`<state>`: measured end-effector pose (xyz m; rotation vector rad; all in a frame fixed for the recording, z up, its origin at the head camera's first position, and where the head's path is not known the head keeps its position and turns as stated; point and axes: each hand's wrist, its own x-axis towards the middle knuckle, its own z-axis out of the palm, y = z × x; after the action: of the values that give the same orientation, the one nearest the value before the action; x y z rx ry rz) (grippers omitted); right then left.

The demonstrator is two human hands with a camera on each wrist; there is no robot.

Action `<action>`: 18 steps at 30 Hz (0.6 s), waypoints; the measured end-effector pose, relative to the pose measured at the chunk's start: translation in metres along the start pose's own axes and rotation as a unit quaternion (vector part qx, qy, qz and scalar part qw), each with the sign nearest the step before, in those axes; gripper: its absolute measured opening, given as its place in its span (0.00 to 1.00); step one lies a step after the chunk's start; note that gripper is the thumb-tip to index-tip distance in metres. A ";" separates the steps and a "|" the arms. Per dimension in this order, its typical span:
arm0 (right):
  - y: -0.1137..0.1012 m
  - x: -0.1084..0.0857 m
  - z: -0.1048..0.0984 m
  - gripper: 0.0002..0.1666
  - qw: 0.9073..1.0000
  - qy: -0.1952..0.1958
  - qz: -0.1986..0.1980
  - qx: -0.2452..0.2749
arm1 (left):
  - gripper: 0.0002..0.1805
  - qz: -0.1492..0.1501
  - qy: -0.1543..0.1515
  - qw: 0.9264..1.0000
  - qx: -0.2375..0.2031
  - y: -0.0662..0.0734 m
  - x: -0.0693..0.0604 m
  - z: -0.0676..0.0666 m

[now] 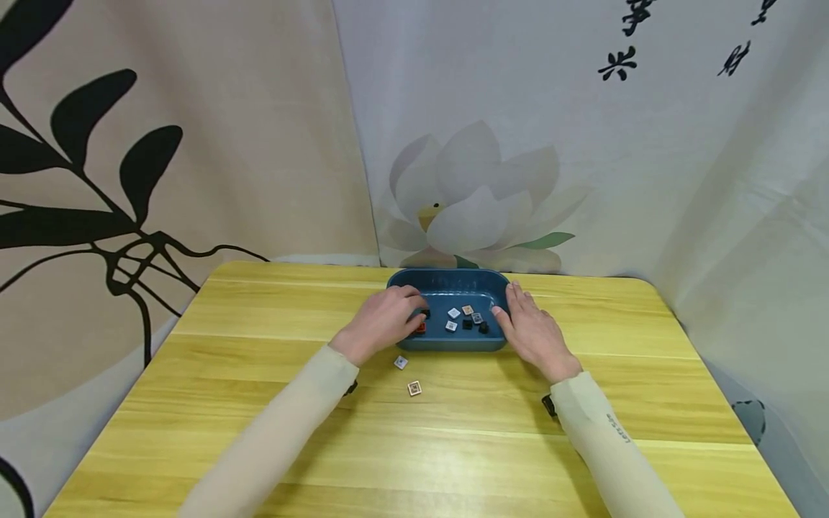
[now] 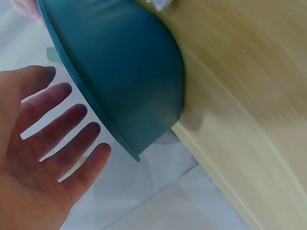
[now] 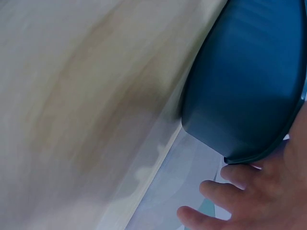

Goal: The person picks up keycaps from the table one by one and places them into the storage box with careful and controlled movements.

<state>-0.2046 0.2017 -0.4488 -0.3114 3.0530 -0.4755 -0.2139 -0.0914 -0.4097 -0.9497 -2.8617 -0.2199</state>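
A dark blue rectangular tray [image 1: 447, 345] stands near the far edge of the table. Inside it lie several small square pieces, among them a white one [image 1: 454, 314], a black one [image 1: 467, 324] and a red one [image 1: 421, 328]. My left hand [image 1: 383, 320] reaches over the tray's left end, fingers bent loosely by the red piece; the left wrist view shows nothing between them. At the right end my right hand [image 1: 534, 331] holds the rim, thumb on the inner side and fingers along the outside. Its thumb is hidden in the right wrist view.
Two small pale square pieces, one [image 1: 401, 362] just in front of the tray and another [image 1: 414, 388] nearer me, lie on the wooden table [image 1: 453, 460]. Behind the table hangs a printed curtain [image 1: 291, 144].
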 end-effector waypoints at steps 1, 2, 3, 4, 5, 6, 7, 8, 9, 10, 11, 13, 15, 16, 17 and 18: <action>0.000 0.000 0.000 0.46 1.000 -0.001 0.001 0.001 | 0.15 0.004 0.005 1.000 0.003 0.000 -0.003 -0.001; 0.000 0.000 -0.001 0.45 1.000 -0.001 0.001 0.001 | 0.16 0.007 0.009 1.000 0.007 -0.001 -0.006 -0.001; 0.000 -0.001 -0.001 0.46 1.000 -0.001 0.001 0.001 | 0.17 0.010 0.014 1.000 0.012 0.000 -0.008 -0.001; 0.000 -0.001 -0.001 0.46 1.000 0.000 0.000 0.000 | 0.18 0.013 0.017 1.000 0.015 0.000 -0.011 -0.002; 0.000 -0.001 -0.001 0.46 1.000 0.000 0.000 0.000 | 0.19 0.017 0.022 0.999 0.017 0.000 -0.014 -0.002; 0.000 -0.001 -0.001 0.46 1.000 0.000 -0.001 0.000 | 0.20 0.020 0.027 0.999 0.016 0.001 -0.017 -0.002; 0.000 -0.001 -0.001 0.46 1.000 0.000 -0.001 0.000 | 0.21 0.023 0.031 0.999 0.017 0.002 -0.020 -0.003; 0.000 -0.001 -0.001 0.46 1.000 0.000 -0.002 0.000 | 0.21 0.027 0.035 0.999 0.018 0.002 -0.022 -0.003; 0.000 -0.001 -0.001 0.46 1.000 0.000 -0.002 0.000 | 0.22 0.029 0.037 0.999 0.018 0.003 -0.025 -0.003; 0.000 -0.001 -0.001 0.47 1.000 0.000 -0.003 -0.001 | 0.23 0.032 0.039 0.999 0.017 0.004 -0.027 -0.004; 0.000 -0.001 -0.001 0.46 1.000 0.000 -0.003 0.000 | 0.24 0.034 0.041 0.998 0.016 0.006 -0.029 -0.004; 0.000 -0.001 0.000 0.46 1.000 0.000 -0.002 0.000 | 0.26 0.040 0.045 0.998 0.014 0.008 -0.034 -0.004; -0.001 -0.001 0.000 0.46 1.000 0.000 -0.002 -0.001 | 0.27 0.049 0.051 0.997 0.009 0.010 -0.039 -0.004; -0.001 -0.001 0.000 0.46 1.000 0.000 -0.002 -0.001 | 0.28 0.054 0.056 0.997 0.007 0.011 -0.041 -0.003; -0.001 -0.001 0.000 0.46 1.000 -0.002 -0.001 -0.001 | 0.28 0.060 0.061 0.996 0.005 0.011 -0.043 -0.003; -0.001 -0.001 0.000 0.47 1.000 -0.003 0.000 -0.001 | 0.29 0.065 0.066 0.996 0.003 0.012 -0.045 -0.002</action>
<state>-0.2040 0.2012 -0.4483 -0.3130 3.0483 -0.4721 -0.1706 -0.1087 -0.4134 -1.0742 -2.6678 -0.2514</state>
